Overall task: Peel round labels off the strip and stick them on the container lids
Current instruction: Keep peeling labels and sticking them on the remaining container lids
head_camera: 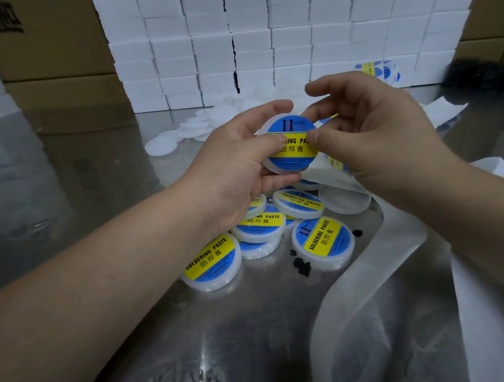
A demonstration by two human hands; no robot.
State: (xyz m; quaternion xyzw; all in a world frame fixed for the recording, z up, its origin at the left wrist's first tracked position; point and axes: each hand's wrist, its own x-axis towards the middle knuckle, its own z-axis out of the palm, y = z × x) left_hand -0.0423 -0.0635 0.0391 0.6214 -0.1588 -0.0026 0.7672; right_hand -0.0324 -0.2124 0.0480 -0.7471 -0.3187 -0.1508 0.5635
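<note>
Your forearms came in from the bottom corners, beside the empty backing strip (356, 317) curling over the steel surface (195, 342). Left hand (232, 174) gripped one lid (284, 165) by its rim, thumb on the left edge, fingers curled underneath, face tipped toward you. Blue-and-yellow label (292, 129) was already on it, yellow band running roughly left to right, dipping a little at the right. Right hand (374, 133) sat just right of the lid: thumb tip pressed on the label's right edge, one finger apparently behind the rim so it pinched there, index lifted free above. So the lid lay between both hands, and the right thumb was the nearer one to the unsmoothed side. My guess is a rub-down across the band came next, right to left. Labelled lids (261, 222) lay piled directly below the left hand, the likely drop spot. Blank lids (188, 129) waited farther back, near the white boxes (293, 26).
</note>
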